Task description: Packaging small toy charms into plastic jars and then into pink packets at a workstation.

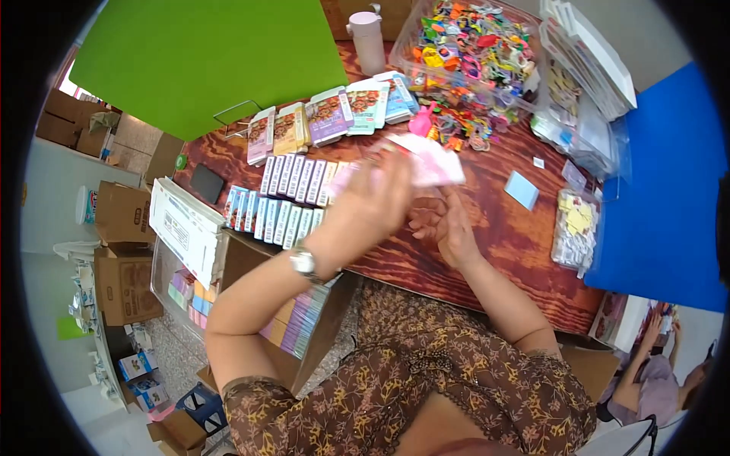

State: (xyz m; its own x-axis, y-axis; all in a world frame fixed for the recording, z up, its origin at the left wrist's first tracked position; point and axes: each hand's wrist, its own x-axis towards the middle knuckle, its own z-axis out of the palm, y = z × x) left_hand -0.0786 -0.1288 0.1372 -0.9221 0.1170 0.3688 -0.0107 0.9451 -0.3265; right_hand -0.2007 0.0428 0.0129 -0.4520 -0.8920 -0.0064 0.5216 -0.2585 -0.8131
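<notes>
A pink and white thin cardboard box (439, 161), smeared by motion, is above the middle of the table. My left hand (379, 199) reaches across to it with the fingers closed over it; a silver watch (303, 262) is on that wrist. Just below the box's right part, my right hand (449, 229) has its palm turned up and its fingers apart and slightly bent, with nothing in them. Two rows of small boxes (285, 220) stand to the left of my left hand. Behind them lie flat stacks of coloured cartons (329, 115).
A clear bin of colourful small trinkets (471, 45) stands at the back, with loose trinkets before it. A pale bottle (368, 42) is beside it. Light blue cards (522, 190) and a small tub of packets (574, 228) lie right. An open carton (315, 323) stands below the table edge.
</notes>
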